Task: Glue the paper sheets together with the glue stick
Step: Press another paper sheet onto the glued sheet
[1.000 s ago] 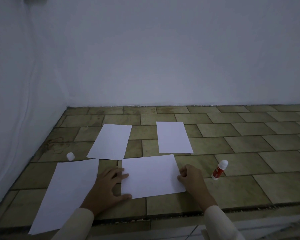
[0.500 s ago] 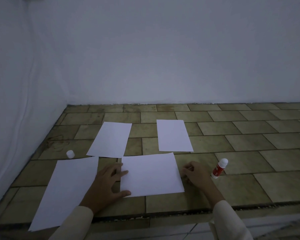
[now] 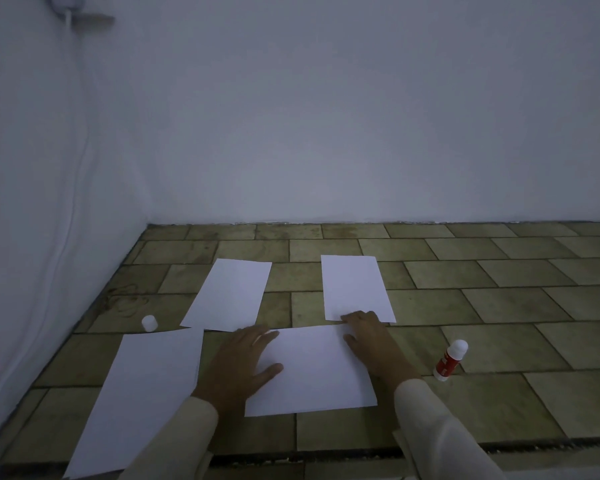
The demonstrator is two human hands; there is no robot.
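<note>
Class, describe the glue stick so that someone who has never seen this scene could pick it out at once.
Find the tiled floor below the white wall, where white paper sheets lie. Look just right of the right hand, off the paper. The glue stick stands there alone: a red tube with white ends, unlike the small all-white piece far left.

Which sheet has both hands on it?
The near middle sheet: left hand on its left edge, right hand on its right edge; no other has both.
</note>
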